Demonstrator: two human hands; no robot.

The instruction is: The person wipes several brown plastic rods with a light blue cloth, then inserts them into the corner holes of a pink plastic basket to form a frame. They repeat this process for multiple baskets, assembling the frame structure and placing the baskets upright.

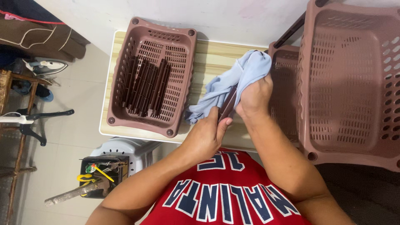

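A home: clothes iron (pixel 46 65), tiled floor (pixel 71 125).

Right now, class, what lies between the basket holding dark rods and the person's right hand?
In the head view, light-blue cloth drapes over bare wooden tabletop between the basket and right hand.

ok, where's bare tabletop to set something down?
One free strip of table: between the left basket holding brown rods and the right baskets. Its near part is crowded: both hands, left and right, work a blue cloth over a rod.
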